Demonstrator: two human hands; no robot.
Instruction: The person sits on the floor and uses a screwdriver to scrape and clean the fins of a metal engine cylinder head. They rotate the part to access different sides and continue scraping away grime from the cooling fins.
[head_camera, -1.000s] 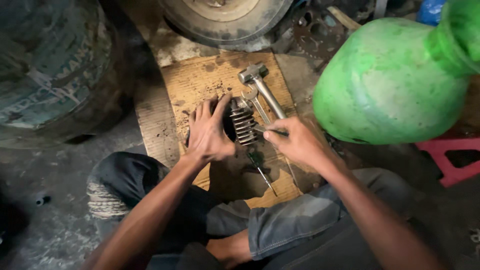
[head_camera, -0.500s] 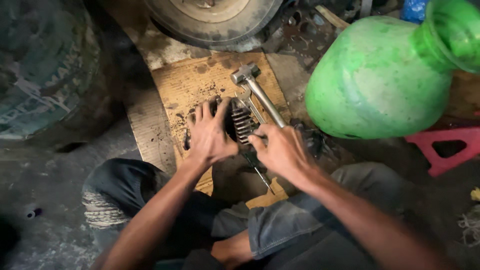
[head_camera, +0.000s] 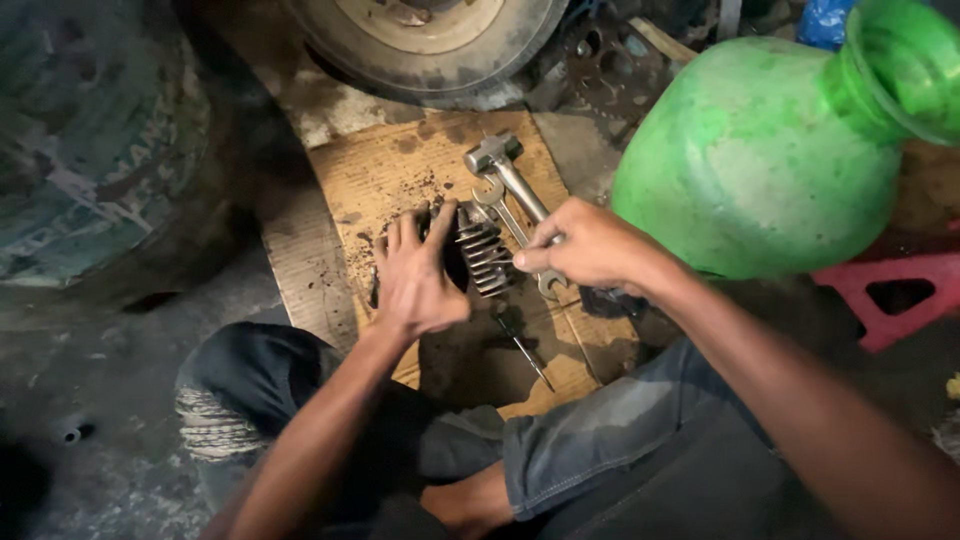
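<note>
The finned cylinder (head_camera: 483, 250) is dull grey metal, its ribs grimy and matt. Beside it, the hammer (head_camera: 505, 170) and the spanner (head_camera: 497, 200) are bare steel with a faint sheen. All lie on brown cardboard (head_camera: 400, 170), rough, stained dark with oil. Right of the cardboard, the big green jug (head_camera: 760, 160) is plastic, scuffed and cloudy. Above it, the tyre (head_camera: 420, 50) is matt black rubber. The floor (head_camera: 120, 400) is rough grey concrete.
</note>
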